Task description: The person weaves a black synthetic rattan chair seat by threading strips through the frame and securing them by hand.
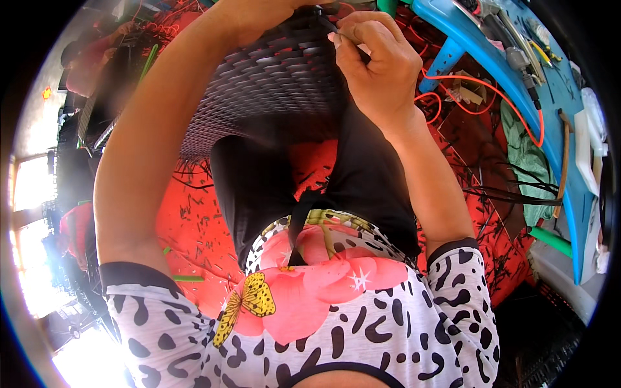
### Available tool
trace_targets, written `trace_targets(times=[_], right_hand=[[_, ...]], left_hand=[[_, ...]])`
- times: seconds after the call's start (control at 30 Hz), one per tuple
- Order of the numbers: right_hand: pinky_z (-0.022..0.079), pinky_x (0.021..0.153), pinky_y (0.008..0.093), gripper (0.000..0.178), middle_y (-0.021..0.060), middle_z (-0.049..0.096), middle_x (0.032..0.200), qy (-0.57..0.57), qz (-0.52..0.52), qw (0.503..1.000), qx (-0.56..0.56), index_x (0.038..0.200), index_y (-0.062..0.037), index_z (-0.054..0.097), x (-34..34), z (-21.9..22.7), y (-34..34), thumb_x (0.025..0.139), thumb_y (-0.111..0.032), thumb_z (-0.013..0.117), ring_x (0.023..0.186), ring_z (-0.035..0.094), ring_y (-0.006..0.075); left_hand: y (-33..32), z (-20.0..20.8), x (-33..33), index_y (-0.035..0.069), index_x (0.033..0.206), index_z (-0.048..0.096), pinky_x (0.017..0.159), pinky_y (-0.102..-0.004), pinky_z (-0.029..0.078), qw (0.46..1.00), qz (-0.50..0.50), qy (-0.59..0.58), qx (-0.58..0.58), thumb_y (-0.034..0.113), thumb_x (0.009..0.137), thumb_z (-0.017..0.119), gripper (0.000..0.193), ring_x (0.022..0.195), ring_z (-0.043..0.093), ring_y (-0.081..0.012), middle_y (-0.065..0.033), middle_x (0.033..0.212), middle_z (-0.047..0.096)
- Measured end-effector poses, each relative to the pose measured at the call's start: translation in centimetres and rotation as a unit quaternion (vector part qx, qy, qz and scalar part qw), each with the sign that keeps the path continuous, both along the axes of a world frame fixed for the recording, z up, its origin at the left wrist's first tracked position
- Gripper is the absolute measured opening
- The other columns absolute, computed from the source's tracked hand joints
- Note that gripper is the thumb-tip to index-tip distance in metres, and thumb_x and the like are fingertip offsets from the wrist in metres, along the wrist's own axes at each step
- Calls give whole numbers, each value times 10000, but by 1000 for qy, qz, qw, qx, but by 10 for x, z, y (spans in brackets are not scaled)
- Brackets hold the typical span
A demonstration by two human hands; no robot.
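A dark woven wicker piece (259, 97) stands in front of my knees, its weave of flat plastic-looking strips running up to the top of the view. At its upper right edge my right hand (380, 68) is closed, thumb and fingers pinching a thin black strip (325, 24). My left hand (262, 16) reaches over the upper side of the wicker, close to that same strip. The frame's top edge cuts off part of the left hand, so its fingers are mostly out of sight.
On the right, a blue plastic table or stool (479, 39) carries several tools and a white block (585, 152). An orange cord (479, 77) hangs off it, beside a green sack (527, 158). Black strip scraps litter the red floor covering (194, 216).
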State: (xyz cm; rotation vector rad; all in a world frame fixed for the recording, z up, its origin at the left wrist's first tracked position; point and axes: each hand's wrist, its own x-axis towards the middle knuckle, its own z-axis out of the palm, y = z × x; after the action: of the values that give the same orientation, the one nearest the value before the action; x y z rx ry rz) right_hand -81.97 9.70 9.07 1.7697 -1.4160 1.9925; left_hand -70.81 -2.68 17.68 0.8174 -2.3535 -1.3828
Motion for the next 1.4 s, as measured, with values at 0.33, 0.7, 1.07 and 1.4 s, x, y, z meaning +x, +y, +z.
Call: trace_targets(times=[0.33,0.7,1.07,1.4], right_hand=[[470,630,406,94,182,550,791,135,96,976,139,783,14,534,-36,38,3,773,-12,624,743,573,381],[457,650,419,118,184,578,778,222,143,950,166,799,32,554,-51,48,-13,773,-21,656,759,580,374],[469,626,411,166,156,573,800,245,15,955,167,795,3,525,-32,28,-16,788,-85,666,737,587,355],[471,560,361,175,102,525,787,343,40,929,-132,749,-44,498,-57,26,-42,750,-74,671,642,559,277]], left_hand=[[-1,-1,0,23,723,611,502,-227,325,1000,-3,-4,8,141,881,630,198,559,398,-46,49,627,510],[1,-1,-1,14,754,621,536,-221,352,1000,18,10,13,142,884,623,183,592,427,-55,35,668,529],[1,3,5,35,707,615,512,-228,322,999,49,3,-11,170,858,672,210,565,395,-54,46,630,498],[-6,1,2,53,692,581,491,-229,292,1000,27,12,0,151,863,660,213,545,369,-55,55,605,461]])
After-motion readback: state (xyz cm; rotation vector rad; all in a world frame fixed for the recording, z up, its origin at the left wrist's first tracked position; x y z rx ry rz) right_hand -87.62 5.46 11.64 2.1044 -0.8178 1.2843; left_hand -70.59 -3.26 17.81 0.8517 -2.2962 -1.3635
